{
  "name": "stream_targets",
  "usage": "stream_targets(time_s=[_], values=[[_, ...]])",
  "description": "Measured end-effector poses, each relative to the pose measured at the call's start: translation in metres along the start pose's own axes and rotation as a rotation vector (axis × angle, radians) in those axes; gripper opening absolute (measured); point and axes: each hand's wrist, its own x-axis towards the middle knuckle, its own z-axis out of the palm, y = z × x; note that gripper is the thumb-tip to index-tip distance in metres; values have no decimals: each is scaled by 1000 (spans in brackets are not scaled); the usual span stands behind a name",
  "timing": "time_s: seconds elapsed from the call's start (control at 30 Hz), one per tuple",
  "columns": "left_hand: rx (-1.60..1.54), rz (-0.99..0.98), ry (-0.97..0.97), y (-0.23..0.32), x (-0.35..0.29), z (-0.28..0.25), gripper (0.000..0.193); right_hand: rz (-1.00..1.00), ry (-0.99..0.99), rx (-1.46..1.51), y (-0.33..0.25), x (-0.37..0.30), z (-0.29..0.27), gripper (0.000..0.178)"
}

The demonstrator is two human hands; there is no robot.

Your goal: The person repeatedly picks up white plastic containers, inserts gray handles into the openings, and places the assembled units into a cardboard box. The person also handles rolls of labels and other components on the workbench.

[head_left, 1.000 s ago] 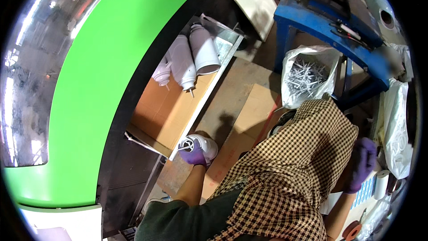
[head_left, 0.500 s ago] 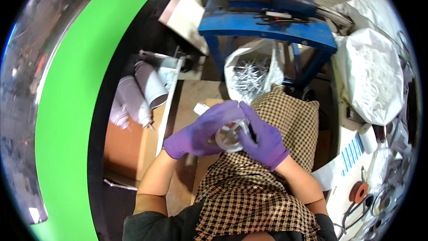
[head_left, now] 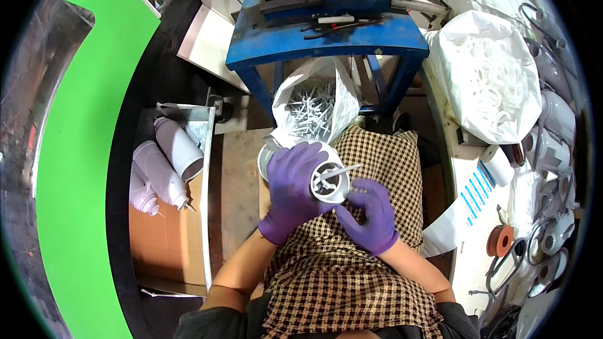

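My left hand (head_left: 294, 179), in a purple glove, is closed round a white plastic housing (head_left: 339, 194). The housing's round mouth faces up, with inner ribs showing. A thin pale plastic stick (head_left: 347, 169) slants out of that mouth to the right. Just right of the rim is my right hand (head_left: 370, 216), also gloved, its thumb and fingers apart and nothing seen between them. The thumb tip is close to the rim; whether it touches I cannot tell. Behind them a white bag (head_left: 347, 97) holds many similar sticks (head_left: 311, 116).
A checked cloth (head_left: 352, 282) covers my lap. To the left, an open box (head_left: 206, 238) holds several pale housings (head_left: 157, 172). A blue metal bench (head_left: 339, 43) stands ahead. On the right are a bag of white rings (head_left: 496, 81), a white roll (head_left: 496, 164) and a brown spool (head_left: 500, 240).
My hands have parted: the right has drawn off to the right of the housing. The housing's mouth now shows, with the stick poking out. The whole view has shifted.
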Motion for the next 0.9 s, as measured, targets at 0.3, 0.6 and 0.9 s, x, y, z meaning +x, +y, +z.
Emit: stream_targets(time_s=[0.3,0.6,0.9], values=[[52,64,-46,23,-3,25,44,79,-261,-376,10,0,11,66],[55,141,-65,26,-6,39,42,258,-433,-284,18,-2,7,34],[-92,150,228,-61,73,20,69,-274,102,-646,57,81,-173,30]])
